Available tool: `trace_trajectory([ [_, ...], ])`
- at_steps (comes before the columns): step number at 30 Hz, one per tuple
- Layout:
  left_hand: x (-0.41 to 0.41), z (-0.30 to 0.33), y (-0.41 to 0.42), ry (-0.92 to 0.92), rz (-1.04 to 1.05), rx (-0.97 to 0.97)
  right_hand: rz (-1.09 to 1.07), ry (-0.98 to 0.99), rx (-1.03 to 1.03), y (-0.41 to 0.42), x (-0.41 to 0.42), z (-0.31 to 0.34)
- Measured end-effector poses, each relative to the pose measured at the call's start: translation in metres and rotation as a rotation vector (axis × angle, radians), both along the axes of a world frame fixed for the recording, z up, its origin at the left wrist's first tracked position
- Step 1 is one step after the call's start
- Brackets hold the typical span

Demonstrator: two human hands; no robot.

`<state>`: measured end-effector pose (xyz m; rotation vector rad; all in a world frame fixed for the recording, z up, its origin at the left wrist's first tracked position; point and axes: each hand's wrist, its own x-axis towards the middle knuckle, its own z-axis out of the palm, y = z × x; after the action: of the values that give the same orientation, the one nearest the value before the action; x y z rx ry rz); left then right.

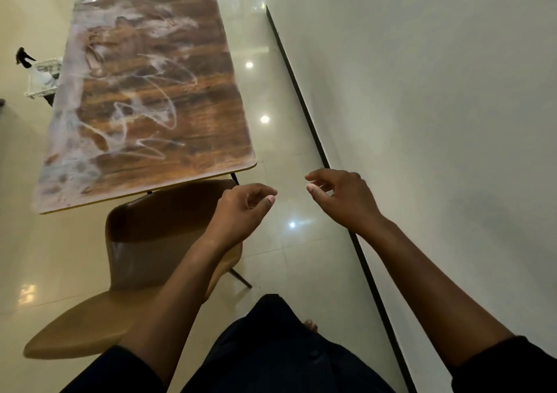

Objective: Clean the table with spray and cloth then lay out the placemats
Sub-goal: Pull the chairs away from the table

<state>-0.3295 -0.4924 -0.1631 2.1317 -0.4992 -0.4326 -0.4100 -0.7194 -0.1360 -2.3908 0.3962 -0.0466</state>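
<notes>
Head view: smeared wooden table (187, 70), glossy floor (271, 139)

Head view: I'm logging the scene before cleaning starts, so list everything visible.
table: one, brown wood-grain top smeared with white streaks, upper left.
chair: one, tan, at the table's near end.
basket: one, white, beyond the table's left edge; contents unclear.
floor: glossy cream tiles.
wall: white, dark baseboard, right.
left hand: loosely curled, holding nothing, above the chair.
right hand: loosely curled, holding nothing, above the floor.
</notes>
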Motion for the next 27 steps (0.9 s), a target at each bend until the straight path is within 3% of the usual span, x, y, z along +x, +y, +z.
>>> trace_trajectory([
  [10, 0.107, -0.020, -0.086, -0.018, 0.037, -0.074, -0.016, -0.060, 0.012, -0.088, 0.107, -0.007],
  [27, 0.377, -0.015, -0.165, 0.005, 0.159, -0.090, 0.057, 0.001, 0.020, -0.172, 0.397, -0.013],
])
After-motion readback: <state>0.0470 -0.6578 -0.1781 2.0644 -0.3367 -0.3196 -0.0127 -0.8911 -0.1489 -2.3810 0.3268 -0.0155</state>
